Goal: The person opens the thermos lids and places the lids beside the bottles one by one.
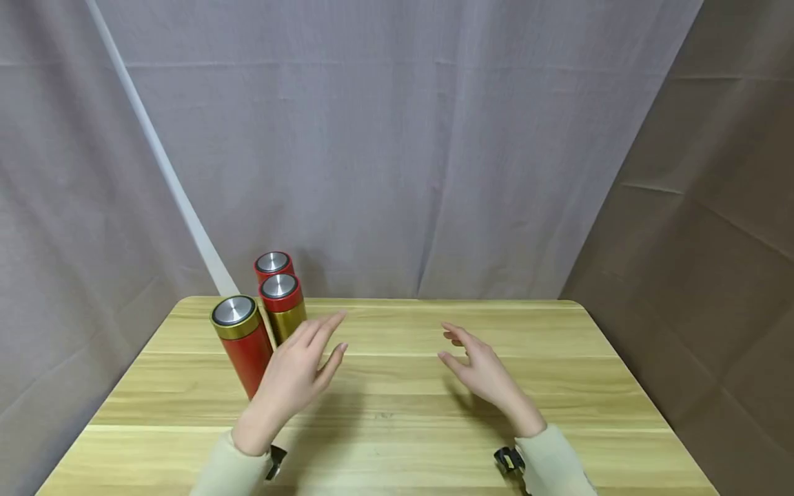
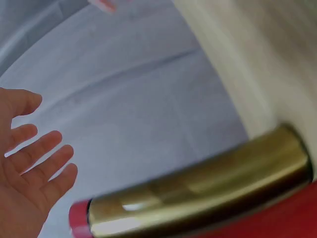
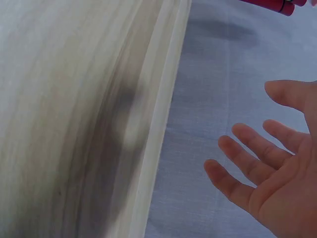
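Note:
Three thermos flasks stand upright at the table's left in the head view. Nearest is a red flask with a gold lid band (image 1: 245, 351). Beside it stands a gold flask with a red lid (image 1: 287, 313), and another red-lidded flask (image 1: 273, 263) is mostly hidden behind that one. My left hand (image 1: 298, 368) hovers just right of the flasks, holding nothing, and covers part of them. In the left wrist view its fingers are spread, apart from the gold flask (image 2: 198, 188). My right hand (image 1: 480, 368) is held above the table's right half, its fingers loosely extended, with nothing in them.
The wood-grain table (image 1: 397, 441) ends at a back edge with rounded corners. Grey cloth (image 1: 384, 151) hangs behind it, and a brown cloth (image 1: 713, 275) hangs on the right. A pale strip (image 1: 167, 158) slants down behind the flasks.

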A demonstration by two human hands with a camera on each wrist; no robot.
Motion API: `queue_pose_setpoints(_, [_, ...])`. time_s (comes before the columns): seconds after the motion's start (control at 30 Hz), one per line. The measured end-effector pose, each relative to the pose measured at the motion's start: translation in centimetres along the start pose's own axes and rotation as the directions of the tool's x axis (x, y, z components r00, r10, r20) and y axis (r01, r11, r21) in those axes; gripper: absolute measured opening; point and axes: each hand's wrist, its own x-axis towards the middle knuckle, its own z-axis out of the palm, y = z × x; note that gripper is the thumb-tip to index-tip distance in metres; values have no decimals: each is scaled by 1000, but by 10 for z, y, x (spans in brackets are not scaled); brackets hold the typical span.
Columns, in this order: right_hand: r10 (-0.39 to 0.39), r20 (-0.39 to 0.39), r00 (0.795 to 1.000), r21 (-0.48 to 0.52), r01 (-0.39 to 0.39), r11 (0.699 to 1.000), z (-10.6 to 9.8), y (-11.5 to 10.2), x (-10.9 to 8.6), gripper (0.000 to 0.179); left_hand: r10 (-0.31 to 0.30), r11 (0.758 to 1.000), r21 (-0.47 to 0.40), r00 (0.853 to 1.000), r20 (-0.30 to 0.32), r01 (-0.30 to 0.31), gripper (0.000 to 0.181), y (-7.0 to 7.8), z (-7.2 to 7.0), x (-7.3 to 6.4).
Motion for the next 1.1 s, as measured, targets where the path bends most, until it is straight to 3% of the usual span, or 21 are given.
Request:
queue_pose_setpoints(0.13, [-24,23,999,5,24,1000,3,1,-3,59,25,1000,-5,989,-143,-26,44,-5,-20,4])
queue_pose_setpoints(0.3, [-41,16,999,6,41,999,1,2,-7,57,12,1000,5,948,-317,-11,43,-8,-48,12])
queue_pose_setpoints(0.43, [-49,40,998,3,49,999,0,0,-9,57,-47,999,-15,926,-374,45,49,-17,-72,13])
queue_pose_setpoints(0.63, [-31,23,999,8,31,1000,-1,1,-16,57,-162,986,-100,932,-325,136,69,-39,-94,3])
queue_pose_setpoints(0.7, [-28,16,999,3,28,1000,-2,2,-16,56,-206,977,-123,925,-319,175,68,-48,-99,-1])
queue_pose_setpoints(0.77, [-32,17,999,3,32,999,-2,2,-16,55,-281,958,-150,908,-309,245,63,-57,-104,-6])
queue_pose_setpoints(0.87, [-37,27,999,5,36,999,-2,1,-15,54,-419,905,-210,867,-272,371,61,-68,-110,-13])
queue_pose_setpoints(0.97, [-25,35,999,12,25,1000,-1,0,-16,54,-536,829,-303,824,-184,471,61,-78,-112,-20])
queue_pose_setpoints(1.03, [-12,32,999,14,12,1000,0,0,-17,53,-569,784,-377,813,-121,493,59,-83,-109,-25])
queue_pose_setpoints(1.1, [1,27,1000,14,-1,1000,0,0,-18,53,-569,751,-447,820,-66,486,58,-87,-105,-31])
